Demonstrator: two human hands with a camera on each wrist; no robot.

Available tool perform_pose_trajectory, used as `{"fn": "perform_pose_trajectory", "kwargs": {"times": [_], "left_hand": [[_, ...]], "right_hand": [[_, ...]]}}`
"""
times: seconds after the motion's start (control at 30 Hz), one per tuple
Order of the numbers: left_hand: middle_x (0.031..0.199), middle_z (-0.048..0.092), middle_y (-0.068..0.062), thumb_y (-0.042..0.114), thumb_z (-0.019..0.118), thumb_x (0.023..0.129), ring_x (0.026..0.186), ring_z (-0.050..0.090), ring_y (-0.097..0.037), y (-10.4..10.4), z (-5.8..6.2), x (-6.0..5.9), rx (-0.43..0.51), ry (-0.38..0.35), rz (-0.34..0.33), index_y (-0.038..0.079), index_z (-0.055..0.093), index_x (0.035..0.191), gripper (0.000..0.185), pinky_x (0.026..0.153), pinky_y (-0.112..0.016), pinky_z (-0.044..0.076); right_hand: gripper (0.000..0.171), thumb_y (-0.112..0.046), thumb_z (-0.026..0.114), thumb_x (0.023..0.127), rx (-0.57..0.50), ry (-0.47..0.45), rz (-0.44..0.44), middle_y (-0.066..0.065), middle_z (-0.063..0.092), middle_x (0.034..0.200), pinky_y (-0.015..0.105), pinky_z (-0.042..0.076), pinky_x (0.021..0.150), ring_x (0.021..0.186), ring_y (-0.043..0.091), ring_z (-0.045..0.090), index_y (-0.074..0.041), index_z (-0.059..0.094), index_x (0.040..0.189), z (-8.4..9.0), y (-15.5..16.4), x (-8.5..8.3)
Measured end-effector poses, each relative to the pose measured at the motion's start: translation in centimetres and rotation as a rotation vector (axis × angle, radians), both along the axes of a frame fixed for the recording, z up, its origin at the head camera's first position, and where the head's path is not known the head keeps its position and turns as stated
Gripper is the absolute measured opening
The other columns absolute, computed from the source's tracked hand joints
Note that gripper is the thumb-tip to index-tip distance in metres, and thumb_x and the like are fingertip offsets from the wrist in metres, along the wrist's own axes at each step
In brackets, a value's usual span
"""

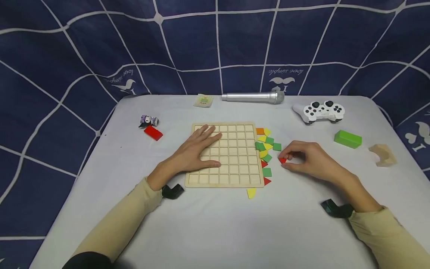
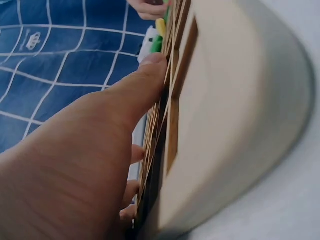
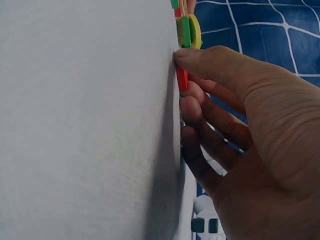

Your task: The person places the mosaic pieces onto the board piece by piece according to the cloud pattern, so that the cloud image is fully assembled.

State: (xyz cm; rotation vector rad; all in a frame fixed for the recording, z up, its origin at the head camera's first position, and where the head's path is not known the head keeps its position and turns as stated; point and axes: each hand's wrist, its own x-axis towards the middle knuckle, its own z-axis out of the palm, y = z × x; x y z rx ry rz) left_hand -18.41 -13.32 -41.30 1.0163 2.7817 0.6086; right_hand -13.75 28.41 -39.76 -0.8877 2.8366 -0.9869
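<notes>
My left hand (image 1: 191, 151) lies with fingers spread on a square wooden grid board (image 1: 240, 162), thumb along its lower part. In the left wrist view, the thumb (image 2: 142, 82) rests at the board's raised grid. To the right of the board, my right hand (image 1: 310, 160) pinches a small flat red piece (image 1: 282, 160) between thumb and fingers. The right wrist view has this red piece (image 3: 182, 77) standing close against the white tabletop, below the thumb tip. Loose green (image 1: 277, 147), yellow (image 1: 263, 153) and red (image 1: 267, 181) flat pieces lie along the board's right edge, some partly hidden under it.
A silver microphone (image 1: 250, 98) and a small packet (image 1: 203, 100) lie at the back. On the right are a white game controller (image 1: 320, 112), a green block (image 1: 348, 139) and a wooden arch block (image 1: 384, 155). A red block (image 1: 153, 132) and small figurine (image 1: 148, 120) sit left.
</notes>
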Motion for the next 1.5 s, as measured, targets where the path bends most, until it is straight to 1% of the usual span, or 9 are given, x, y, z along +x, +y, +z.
{"fn": "perform_pose_trajectory", "kwargs": {"times": [0.23,0.47,0.57,0.73,0.9,1.03,1.17,1.33,1.5], "left_hand": [[0.177,0.017,-0.011,0.062,0.077,0.088,0.165,0.006,-0.032,0.1,-1.1,0.1,0.045,0.041,-0.011,0.022,0.031,0.168,0.101,0.133,-0.054,0.009],[0.177,0.019,-0.009,0.062,0.08,0.086,0.165,0.007,-0.03,0.4,-0.8,0.1,0.083,0.042,0.005,0.014,0.031,0.167,0.107,0.134,-0.051,0.01],[0.177,0.019,-0.007,0.063,0.08,0.086,0.165,0.007,-0.029,0.4,-0.7,0.1,0.082,0.037,0.008,0.012,0.031,0.167,0.108,0.134,-0.049,0.009],[0.177,0.018,-0.007,0.066,0.078,0.086,0.166,0.006,-0.028,0.4,-0.7,-0.1,0.063,0.036,0.01,0.013,0.03,0.167,0.108,0.134,-0.048,0.009],[0.177,0.018,-0.006,0.066,0.078,0.086,0.166,0.005,-0.027,0.4,-0.5,-0.1,0.067,0.015,0.024,0.012,0.031,0.167,0.107,0.134,-0.05,0.01],[0.178,0.017,-0.005,0.066,0.077,0.087,0.166,0.004,-0.026,0.4,-0.4,0.0,0.075,-0.005,0.034,0.013,0.031,0.167,0.106,0.134,-0.05,0.009],[0.178,0.016,-0.004,0.066,0.077,0.087,0.166,0.004,-0.026,0.5,-0.4,0.0,0.085,-0.013,0.029,0.014,0.031,0.167,0.106,0.134,-0.051,0.009],[0.178,0.016,-0.005,0.064,0.077,0.087,0.166,0.004,-0.027,0.4,-0.3,-0.1,0.087,-0.01,0.023,0.013,0.031,0.167,0.106,0.133,-0.053,0.009],[0.178,0.016,-0.005,0.062,0.076,0.089,0.166,0.004,-0.027,0.2,-0.3,-0.1,0.082,-0.011,0.023,0.013,0.031,0.167,0.103,0.134,-0.052,0.009]], "right_hand": [[0.039,-0.001,0.089,0.079,0.021,0.018,-0.022,-0.015,0.072,0.096,0.014,0.051,0.077,0.085,0.006,0.063,-0.026,0.079,0.107,-0.1,0.1,0.2],[0.038,0.0,0.086,0.079,-0.002,0.017,-0.056,-0.012,0.071,0.096,0.017,0.053,0.081,0.086,0.009,0.066,-0.026,0.079,0.107,1.3,-1.1,-0.4],[0.034,-0.001,0.085,0.08,-0.008,0.036,-0.038,-0.012,0.072,0.097,0.022,0.055,0.082,0.087,0.011,0.067,-0.024,0.079,0.106,2.0,-2.5,-1.2],[0.026,-0.004,0.084,0.082,-0.011,0.078,0.012,-0.007,0.072,0.095,0.034,0.055,0.075,0.086,0.018,0.066,-0.019,0.079,0.103,3.2,-5.8,-2.8],[0.022,-0.007,0.082,0.084,0.0,0.047,0.079,-0.005,0.071,0.095,0.039,0.057,0.076,0.087,0.018,0.066,-0.014,0.079,0.104,3.9,-9.9,-3.8],[0.02,-0.009,0.08,0.085,0.025,0.01,0.14,-0.004,0.071,0.097,0.036,0.055,0.079,0.088,0.018,0.064,-0.013,0.079,0.105,3.8,-12.9,-3.5],[0.016,-0.011,0.081,0.087,0.055,-0.018,0.185,-0.003,0.071,0.096,0.032,0.054,0.08,0.087,0.017,0.064,-0.014,0.08,0.103,3.4,-14.8,-2.8],[0.014,-0.013,0.082,0.088,0.096,-0.009,0.219,-0.004,0.07,0.094,0.029,0.052,0.077,0.085,0.015,0.061,-0.017,0.08,0.101,2.4,-15.8,-2.3],[0.012,-0.016,0.083,0.09,0.087,0.007,0.205,-0.004,0.069,0.091,0.028,0.051,0.074,0.082,0.014,0.061,-0.017,0.079,0.101,1.8,-16.2,-2.1]]}}
